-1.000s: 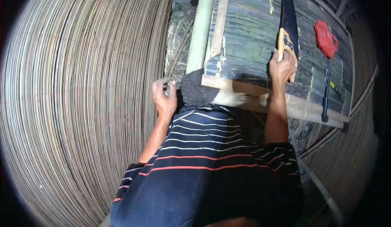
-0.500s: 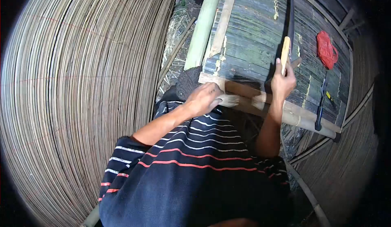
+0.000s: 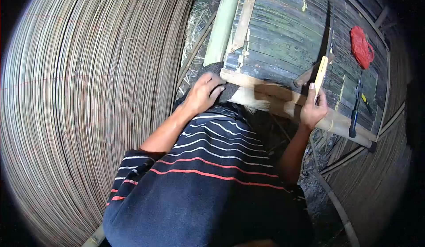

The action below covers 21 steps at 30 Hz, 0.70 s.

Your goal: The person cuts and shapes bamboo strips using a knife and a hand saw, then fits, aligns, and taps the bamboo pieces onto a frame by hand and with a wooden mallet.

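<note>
My right hand (image 3: 314,112) is wrapped round the pale wooden handle (image 3: 322,72) of a long-bladed knife, held upright over the right part of the slatted bamboo table. Its dark blade (image 3: 331,48) points away from me and shows only in part. My left hand (image 3: 204,93) is loosely curled beside the dark knitted cloth (image 3: 211,70) near the table's front left corner. A gap shows between its thumb and fingers, with nothing visible in them. Just right of it, under the wooden front edge (image 3: 239,79), is a pale piece (image 3: 249,98) that I cannot make out.
On the bamboo table (image 3: 279,39) lie a red plastic bag (image 3: 362,48), a black-handled tool (image 3: 354,114) and a small yellow-and-black item (image 3: 366,101). A short wooden piece (image 3: 305,77) rests near the knife. A tall stack of thin sticks (image 3: 97,105) fills the left side.
My left hand has drawn back left and up from the pale piece to the dark cloth. My right hand has come lower and nearer with the knife, whose blade now looks shorter.
</note>
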Tool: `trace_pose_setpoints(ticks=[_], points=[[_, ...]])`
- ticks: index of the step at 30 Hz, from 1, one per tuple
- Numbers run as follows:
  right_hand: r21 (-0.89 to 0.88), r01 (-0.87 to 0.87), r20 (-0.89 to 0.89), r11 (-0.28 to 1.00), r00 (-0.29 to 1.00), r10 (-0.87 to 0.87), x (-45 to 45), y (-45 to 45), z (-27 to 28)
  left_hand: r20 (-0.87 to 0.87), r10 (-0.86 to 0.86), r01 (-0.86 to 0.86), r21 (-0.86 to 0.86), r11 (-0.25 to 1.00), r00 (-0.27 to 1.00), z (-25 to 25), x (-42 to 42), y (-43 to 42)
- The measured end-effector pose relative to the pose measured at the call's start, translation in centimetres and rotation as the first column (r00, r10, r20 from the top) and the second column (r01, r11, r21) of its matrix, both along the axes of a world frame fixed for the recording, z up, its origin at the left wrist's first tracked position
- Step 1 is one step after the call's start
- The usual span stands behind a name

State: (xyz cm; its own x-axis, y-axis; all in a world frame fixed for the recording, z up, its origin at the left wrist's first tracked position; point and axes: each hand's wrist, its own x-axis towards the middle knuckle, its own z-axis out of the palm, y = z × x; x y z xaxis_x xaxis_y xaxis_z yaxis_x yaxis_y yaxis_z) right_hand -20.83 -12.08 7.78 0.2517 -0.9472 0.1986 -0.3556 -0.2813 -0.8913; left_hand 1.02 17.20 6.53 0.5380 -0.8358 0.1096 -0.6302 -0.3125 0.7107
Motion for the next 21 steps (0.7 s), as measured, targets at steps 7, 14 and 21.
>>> trace_pose_setpoints(ticks=[7,14,21], points=[[0.092,-0.035,0.149,0.995,0.989,0.021,-1.3,2.0,0.4,0.151,-0.315,0.294,0.145,0.945,0.937,-0.1,2.7,-8.1],[0.117,0.004,0.075,0.993,0.997,-0.013,-3.0,4.3,1.7,0.214,-0.304,0.236,0.295,0.926,0.928,-2.6,-0.2,-9.9],[0.285,0.015,0.219,0.958,0.973,-0.080,-5.0,3.9,-0.1,0.269,-0.317,0.259,0.231,0.938,0.910,-3.4,-0.1,-9.6]])
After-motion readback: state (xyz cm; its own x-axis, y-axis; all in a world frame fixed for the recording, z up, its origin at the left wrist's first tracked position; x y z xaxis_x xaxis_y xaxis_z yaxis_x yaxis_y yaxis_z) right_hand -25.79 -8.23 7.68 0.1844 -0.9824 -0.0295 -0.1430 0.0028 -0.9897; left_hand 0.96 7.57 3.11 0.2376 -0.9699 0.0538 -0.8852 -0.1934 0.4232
